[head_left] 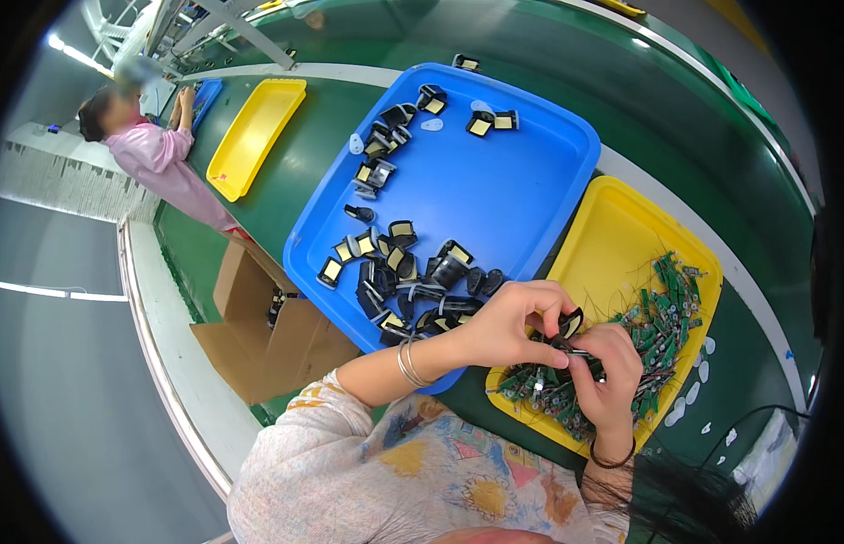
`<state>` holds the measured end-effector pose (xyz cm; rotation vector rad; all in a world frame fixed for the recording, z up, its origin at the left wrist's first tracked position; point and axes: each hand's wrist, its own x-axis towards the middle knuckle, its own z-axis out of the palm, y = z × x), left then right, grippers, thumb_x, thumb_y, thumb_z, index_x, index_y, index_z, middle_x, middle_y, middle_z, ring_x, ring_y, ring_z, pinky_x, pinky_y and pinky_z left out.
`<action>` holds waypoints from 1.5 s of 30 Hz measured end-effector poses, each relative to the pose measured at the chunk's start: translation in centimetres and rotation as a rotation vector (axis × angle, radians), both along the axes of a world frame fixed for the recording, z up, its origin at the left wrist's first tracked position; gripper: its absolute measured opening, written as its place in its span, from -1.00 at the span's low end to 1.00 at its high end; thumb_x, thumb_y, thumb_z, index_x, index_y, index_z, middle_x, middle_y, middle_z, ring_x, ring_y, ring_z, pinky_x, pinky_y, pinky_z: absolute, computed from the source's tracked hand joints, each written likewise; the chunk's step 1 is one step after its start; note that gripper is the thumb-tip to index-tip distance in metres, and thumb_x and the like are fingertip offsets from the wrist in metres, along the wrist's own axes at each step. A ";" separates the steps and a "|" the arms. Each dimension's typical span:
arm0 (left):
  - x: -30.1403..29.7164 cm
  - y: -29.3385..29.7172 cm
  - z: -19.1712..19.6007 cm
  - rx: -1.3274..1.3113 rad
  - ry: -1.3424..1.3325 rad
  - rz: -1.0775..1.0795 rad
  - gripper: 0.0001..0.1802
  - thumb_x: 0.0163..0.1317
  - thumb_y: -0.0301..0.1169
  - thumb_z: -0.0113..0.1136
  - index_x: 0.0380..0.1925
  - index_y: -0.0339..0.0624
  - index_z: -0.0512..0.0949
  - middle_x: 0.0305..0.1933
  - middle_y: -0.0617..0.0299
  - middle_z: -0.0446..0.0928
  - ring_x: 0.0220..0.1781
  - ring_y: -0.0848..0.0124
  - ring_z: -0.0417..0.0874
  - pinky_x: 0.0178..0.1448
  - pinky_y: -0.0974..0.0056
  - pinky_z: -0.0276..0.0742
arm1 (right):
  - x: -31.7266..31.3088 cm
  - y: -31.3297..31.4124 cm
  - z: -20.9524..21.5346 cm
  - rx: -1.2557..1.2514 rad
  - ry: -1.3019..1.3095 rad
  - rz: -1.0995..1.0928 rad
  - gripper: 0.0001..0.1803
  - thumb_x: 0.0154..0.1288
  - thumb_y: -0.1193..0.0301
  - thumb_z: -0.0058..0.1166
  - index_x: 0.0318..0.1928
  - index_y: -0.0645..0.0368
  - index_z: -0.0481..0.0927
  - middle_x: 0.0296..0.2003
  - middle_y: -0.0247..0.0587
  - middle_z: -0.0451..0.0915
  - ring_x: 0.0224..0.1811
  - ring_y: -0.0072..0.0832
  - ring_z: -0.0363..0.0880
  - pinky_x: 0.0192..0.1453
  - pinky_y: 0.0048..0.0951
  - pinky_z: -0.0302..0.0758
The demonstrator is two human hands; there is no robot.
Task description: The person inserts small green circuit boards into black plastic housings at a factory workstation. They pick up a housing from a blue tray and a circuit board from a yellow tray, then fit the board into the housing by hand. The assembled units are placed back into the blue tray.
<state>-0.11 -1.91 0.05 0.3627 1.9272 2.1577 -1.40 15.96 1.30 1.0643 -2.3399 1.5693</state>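
My left hand [517, 325], with silver bangles at its wrist, pinches a small black plastic housing [572, 323] over the edge between the two trays. Close against it, my right hand [607, 374] is closed on a small thin piece at the housing's lower side; the fingers hide most of it, so its kind cannot be made out. Below and beside my hands, a yellow tray [592, 201] holds a heap of green circuit boards [662, 317] with thin wires. To the left, a blue tray [494, 199] holds many black housings [399, 263] with pale yellow pads.
An open cardboard box [268, 340] with black parts stands left of the blue tray. Another yellow tray [249, 136] lies farther off on the green bench. White oval pieces [685, 403] are scattered at the right. A person in pink [159, 154] works at the far left.
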 end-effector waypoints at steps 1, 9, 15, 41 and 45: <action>0.1 0.0 0.0 0.023 -0.026 -0.007 -0.64 -0.27 -0.62 0.39 -0.68 -0.21 0.31 -0.24 0.12 0.40 -0.10 0.34 0.50 -0.05 0.32 0.42 | 0.1 0.1 -0.1 -0.009 -0.011 -0.001 -0.81 -0.18 0.62 0.14 -0.43 0.27 0.49 -0.50 -0.12 0.50 -0.46 -0.22 0.46 -0.37 -0.36 0.37; 0.2 -0.3 0.2 0.032 -0.093 0.018 -0.62 -0.24 -0.69 0.34 -0.68 -0.19 0.25 -0.21 0.17 0.35 -0.04 0.34 0.48 -0.01 0.31 0.43 | 0.4 0.2 0.7 -0.060 -0.092 -0.028 -0.83 -0.11 0.58 0.13 -0.40 0.22 0.52 -0.46 -0.17 0.54 -0.44 -0.25 0.49 -0.35 -0.37 0.39; 0.0 0.1 -0.6 -0.019 -0.052 0.071 -0.66 -0.14 -0.54 0.34 -0.57 -0.17 0.28 -0.07 0.10 0.36 -0.06 0.37 0.48 -0.16 0.35 0.52 | 0.3 0.4 0.1 -0.040 -0.086 -0.114 -0.91 -0.01 0.53 0.14 -0.43 0.23 0.54 -0.51 -0.19 0.53 -0.55 -0.39 0.47 -0.49 -0.46 0.38; 0.4 0.9 0.7 0.098 -0.072 0.127 -0.58 0.12 -0.33 0.15 -0.06 -0.29 0.31 -0.15 0.19 0.46 -0.15 0.50 0.47 -0.06 0.43 0.36 | 0.0 1.3 -1.0 -0.561 -0.944 0.127 -0.79 0.03 0.57 0.17 -0.28 0.27 0.49 -0.43 -0.38 0.52 -0.38 -0.69 0.47 -0.23 -0.67 0.43; 0.3 0.9 0.7 0.182 -0.175 0.140 -0.59 0.09 -0.36 0.18 -0.09 -0.26 0.32 -0.18 0.20 0.47 -0.16 0.49 0.48 -0.06 0.45 0.36 | 0.1 1.4 -1.2 -0.516 -0.927 0.060 -0.84 0.04 0.53 0.17 -0.31 0.27 0.53 -0.44 -0.39 0.53 -0.37 -0.69 0.48 -0.24 -0.67 0.43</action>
